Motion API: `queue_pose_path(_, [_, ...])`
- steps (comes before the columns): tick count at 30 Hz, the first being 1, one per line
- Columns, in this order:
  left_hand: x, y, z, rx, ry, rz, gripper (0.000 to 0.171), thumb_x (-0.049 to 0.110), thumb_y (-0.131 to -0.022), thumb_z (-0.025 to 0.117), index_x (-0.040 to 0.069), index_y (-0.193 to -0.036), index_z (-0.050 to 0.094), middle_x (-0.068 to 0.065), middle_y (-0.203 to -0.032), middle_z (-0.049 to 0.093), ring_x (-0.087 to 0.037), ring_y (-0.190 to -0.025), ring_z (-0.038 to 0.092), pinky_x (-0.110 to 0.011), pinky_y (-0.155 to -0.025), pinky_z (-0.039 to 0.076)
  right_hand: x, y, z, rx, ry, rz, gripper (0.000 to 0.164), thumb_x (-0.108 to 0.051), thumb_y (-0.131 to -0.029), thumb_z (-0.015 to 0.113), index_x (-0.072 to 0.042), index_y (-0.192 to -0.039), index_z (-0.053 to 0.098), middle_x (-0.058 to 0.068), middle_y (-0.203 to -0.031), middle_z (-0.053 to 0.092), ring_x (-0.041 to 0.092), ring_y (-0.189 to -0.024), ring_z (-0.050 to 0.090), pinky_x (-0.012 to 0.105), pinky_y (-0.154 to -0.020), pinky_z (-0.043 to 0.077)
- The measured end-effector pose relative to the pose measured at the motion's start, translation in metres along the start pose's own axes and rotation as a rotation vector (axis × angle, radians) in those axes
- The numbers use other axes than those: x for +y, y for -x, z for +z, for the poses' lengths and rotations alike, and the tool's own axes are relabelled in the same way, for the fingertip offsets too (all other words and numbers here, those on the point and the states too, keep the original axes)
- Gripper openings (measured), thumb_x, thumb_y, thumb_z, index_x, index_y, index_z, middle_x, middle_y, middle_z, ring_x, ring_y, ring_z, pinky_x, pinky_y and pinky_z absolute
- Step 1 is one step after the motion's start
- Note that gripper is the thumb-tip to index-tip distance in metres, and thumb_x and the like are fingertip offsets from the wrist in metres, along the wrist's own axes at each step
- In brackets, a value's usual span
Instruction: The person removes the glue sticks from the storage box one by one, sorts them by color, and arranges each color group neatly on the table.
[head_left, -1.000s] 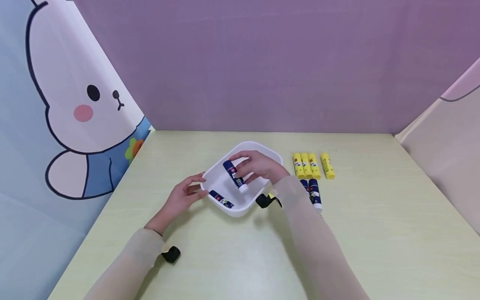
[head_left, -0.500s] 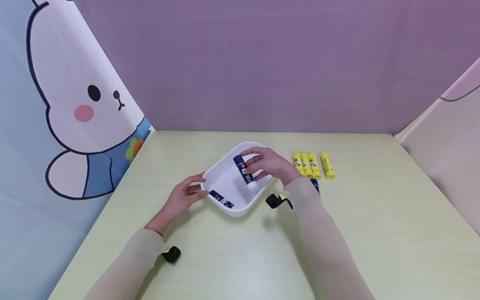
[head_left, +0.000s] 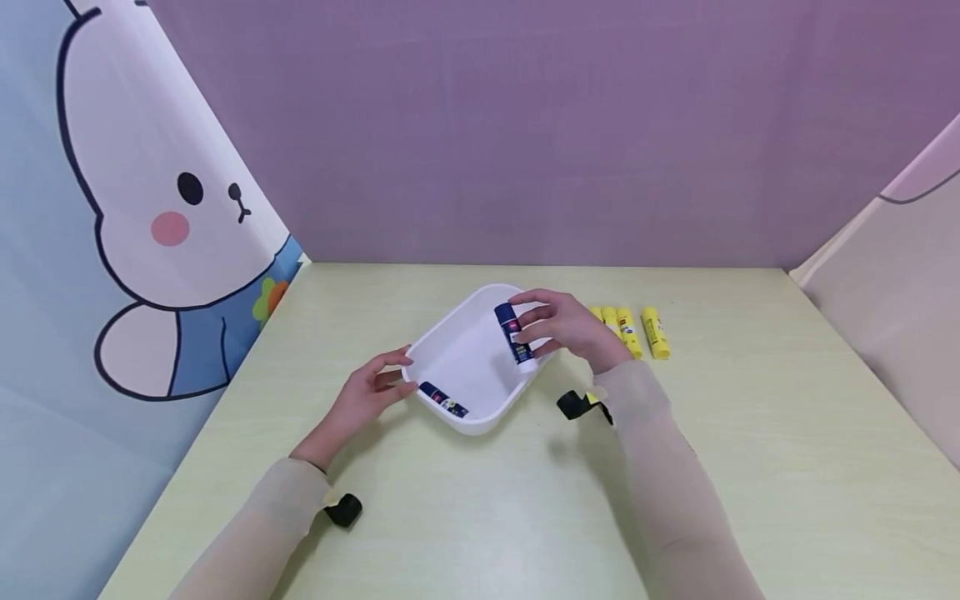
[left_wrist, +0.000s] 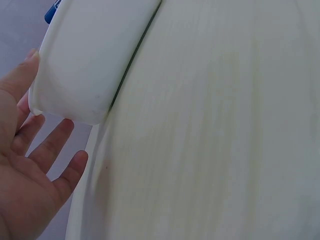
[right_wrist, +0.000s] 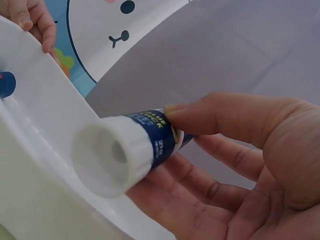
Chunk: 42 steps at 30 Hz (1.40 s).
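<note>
Between thumb and fingers, my right hand [head_left: 566, 323] pinches a navy glue stick [head_left: 513, 333] with a white base. It hangs tilted over the right side of a white plastic tray [head_left: 457, 350]. The right wrist view shows the glue stick's hollow white end [right_wrist: 107, 157] toward the camera. My left hand [head_left: 367, 390] holds the tray's left corner, thumb on the near side and fingers farther back; some fingers stand off the wall in the left wrist view. A second navy glue stick [head_left: 443, 400] lies inside the tray along its near left wall.
Several yellow glue sticks [head_left: 628, 332] lie in a row right of the tray, partly behind my right hand, with one yellow glue stick [head_left: 655, 333] set apart. A purple backdrop [head_left: 540, 133] rises behind the table [head_left: 480, 517].
My right hand has moved right with the navy glue stick, from the tray's middle to its right side. Its arm now hides the navy glue sticks on the table. The left hand stays put.
</note>
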<state>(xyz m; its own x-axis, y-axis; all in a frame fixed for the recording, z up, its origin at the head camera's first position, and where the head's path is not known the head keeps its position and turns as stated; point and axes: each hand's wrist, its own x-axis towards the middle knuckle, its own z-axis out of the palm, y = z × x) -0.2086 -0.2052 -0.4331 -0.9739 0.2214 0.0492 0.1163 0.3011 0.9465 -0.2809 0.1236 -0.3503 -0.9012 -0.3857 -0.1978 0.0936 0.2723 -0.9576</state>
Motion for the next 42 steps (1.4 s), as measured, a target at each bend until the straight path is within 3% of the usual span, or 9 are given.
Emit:
queue_pose_path(24, [0.004, 0.003, -0.001, 0.001, -0.004, 0.007, 0.035, 0.007, -0.093, 0.070, 0.003, -0.126, 0.058, -0.013, -0.157, 0.037, -0.040, -0.123, 0.056, -0.031, -0.092, 0.055, 0.012, 0.036, -0.040, 0.068, 0.068, -0.074, 0.060, 0.005, -0.087, 0.069, -0.004, -0.143, 0.048, 0.020, -0.114, 0.057, 0.022, -0.089, 0.068, 0.041, -0.072, 0.062])
queue_pose_path(42, [0.002, 0.002, -0.001, -0.005, 0.014, 0.004, 0.037, 0.006, -0.093, 0.070, 0.000, -0.127, 0.056, -0.013, -0.157, 0.036, -0.040, -0.125, 0.054, -0.030, -0.092, 0.055, 0.025, 0.062, -0.071, 0.133, 0.092, -0.015, 0.063, 0.002, -0.091, 0.067, -0.006, -0.148, 0.042, 0.025, -0.124, 0.051, 0.029, -0.098, 0.062, 0.043, -0.082, 0.060])
